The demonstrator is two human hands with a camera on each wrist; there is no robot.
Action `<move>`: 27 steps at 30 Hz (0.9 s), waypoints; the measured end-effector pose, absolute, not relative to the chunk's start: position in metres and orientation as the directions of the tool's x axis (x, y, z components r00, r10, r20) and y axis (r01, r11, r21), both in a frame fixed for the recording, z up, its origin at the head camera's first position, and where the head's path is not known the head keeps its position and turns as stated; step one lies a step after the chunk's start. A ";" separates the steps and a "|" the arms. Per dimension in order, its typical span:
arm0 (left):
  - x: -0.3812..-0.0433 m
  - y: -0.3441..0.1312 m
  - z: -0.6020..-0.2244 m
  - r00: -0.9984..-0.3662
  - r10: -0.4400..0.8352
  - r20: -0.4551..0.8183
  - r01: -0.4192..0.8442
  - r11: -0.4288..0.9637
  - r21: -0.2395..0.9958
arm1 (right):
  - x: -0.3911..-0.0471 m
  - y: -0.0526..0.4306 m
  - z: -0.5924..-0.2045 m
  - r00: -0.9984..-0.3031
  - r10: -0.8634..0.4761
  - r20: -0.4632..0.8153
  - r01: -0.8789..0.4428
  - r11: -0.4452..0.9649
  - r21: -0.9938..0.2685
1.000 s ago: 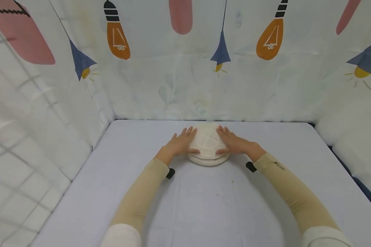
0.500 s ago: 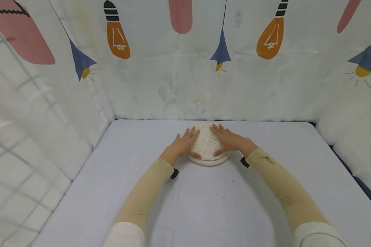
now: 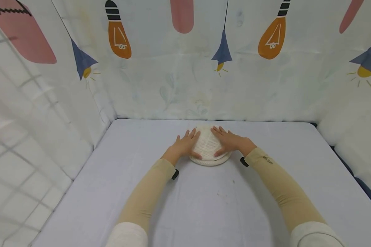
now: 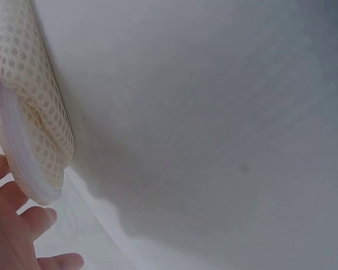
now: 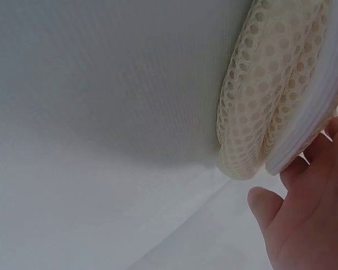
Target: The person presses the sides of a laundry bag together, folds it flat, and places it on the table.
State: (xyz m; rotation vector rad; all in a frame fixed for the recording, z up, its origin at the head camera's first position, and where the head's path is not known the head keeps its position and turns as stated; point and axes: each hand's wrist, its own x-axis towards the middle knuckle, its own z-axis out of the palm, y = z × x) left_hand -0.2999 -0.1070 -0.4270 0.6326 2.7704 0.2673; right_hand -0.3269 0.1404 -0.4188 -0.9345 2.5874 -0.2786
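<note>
A small round cream mesh bag (image 3: 206, 148), like a laundry bag, lies near the far edge of the table. My left hand (image 3: 183, 145) rests on its left side with fingers spread, thumb toward the front. From the right, my right hand (image 3: 232, 141) lies on the bag in a mirrored way, fingers pointing inward and away. In the left wrist view, the mesh (image 4: 31, 62) bulges below a white band (image 4: 22, 149) along its edge, beside the fingers. The right wrist view shows the honeycomb mesh (image 5: 259, 95) in soft folds, with the right fingers along the white band (image 5: 310, 118).
A white cloth covers the table (image 3: 204, 206), with a few tiny specks (image 3: 233, 181) in front of the bag. Behind stands a white curtain (image 3: 142, 82) printed with lamps and bulbs. More white fabric hangs at both sides.
Both hands have slid inward over the bag, the right one more, and the thumbs have come slightly nearer the front. During the last half second they have stayed nearly still.
</note>
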 end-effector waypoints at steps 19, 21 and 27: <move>-0.290 -0.111 -0.421 -0.841 0.503 -0.200 0.471 0.862 0.187 | -0.316 0.150 -0.422 -0.734 -0.646 -0.208 -0.582 0.757 -0.296; -0.289 -0.112 -0.420 -0.842 0.504 -0.193 0.474 0.861 0.184 | -0.315 0.152 -0.421 -0.738 -0.645 -0.200 -0.576 0.756 -0.310; -0.286 -0.114 -0.420 -0.846 0.499 -0.189 0.465 0.863 0.198 | -0.312 0.160 -0.421 -0.752 -0.628 -0.201 -0.551 0.766 -0.330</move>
